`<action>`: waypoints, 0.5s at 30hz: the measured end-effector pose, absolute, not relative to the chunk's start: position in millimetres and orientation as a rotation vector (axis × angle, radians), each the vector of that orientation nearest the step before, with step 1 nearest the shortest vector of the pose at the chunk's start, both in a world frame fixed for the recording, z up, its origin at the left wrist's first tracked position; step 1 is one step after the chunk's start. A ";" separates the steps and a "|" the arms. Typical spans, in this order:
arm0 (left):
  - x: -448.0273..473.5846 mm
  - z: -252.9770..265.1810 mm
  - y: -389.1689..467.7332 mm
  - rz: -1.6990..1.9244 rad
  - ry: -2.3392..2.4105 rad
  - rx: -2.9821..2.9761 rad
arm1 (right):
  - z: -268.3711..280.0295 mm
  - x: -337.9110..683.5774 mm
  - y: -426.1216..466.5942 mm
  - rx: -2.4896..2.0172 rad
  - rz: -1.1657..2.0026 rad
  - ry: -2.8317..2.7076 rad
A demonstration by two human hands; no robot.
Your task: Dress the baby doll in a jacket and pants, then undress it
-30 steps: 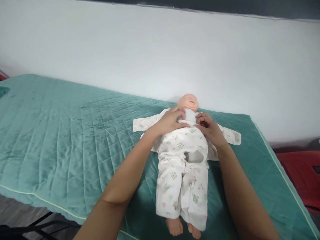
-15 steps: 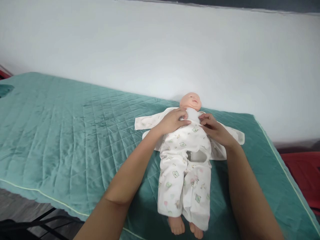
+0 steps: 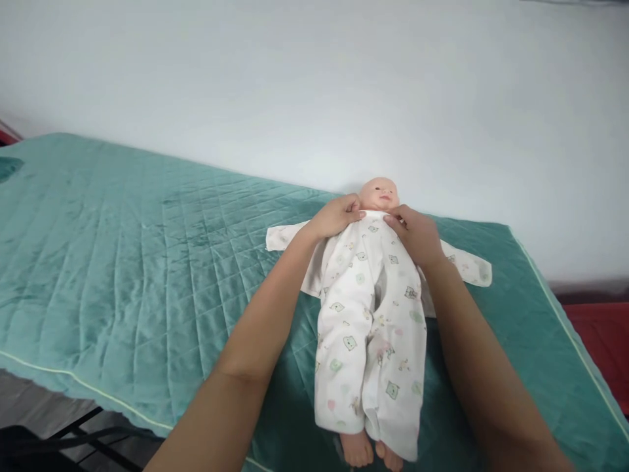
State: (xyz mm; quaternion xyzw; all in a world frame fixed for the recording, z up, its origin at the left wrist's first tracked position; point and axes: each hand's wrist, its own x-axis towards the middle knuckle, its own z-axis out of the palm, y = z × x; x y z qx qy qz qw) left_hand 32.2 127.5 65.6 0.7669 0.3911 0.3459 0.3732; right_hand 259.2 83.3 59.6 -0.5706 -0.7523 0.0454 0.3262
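Note:
A baby doll lies on its back, head toward the wall and bare feet toward me. Printed white baby clothing covers its front from the neck down to the ankles. My left hand pinches the top edge of this clothing on the left, close to the doll's neck. On the other side, my right hand has its fingers closed on the same edge under the chin. A second layer with long sleeves is spread beneath the doll, its sleeves pointing out to both sides.
Beneath everything is a green quilted cover with a pale piped edge. A white wall runs along the far side. Something red stands at the right, and a dark metal frame shows at the lower left.
Both hands have moved up to the doll's neck, drawing the front of the printed clothing up over the chest. The gap at the crotch has closed into a narrow fold.

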 end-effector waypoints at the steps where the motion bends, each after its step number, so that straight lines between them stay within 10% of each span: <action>1: 33.4 62.7 130.1 0.902 1.016 1.956 | 59.5 257.6 84.2 -1.505 0.117 -1.950; 15: 36.1 38.8 91.4 1.277 1.106 2.106 | 38.9 264.7 59.5 -1.296 0.137 -1.563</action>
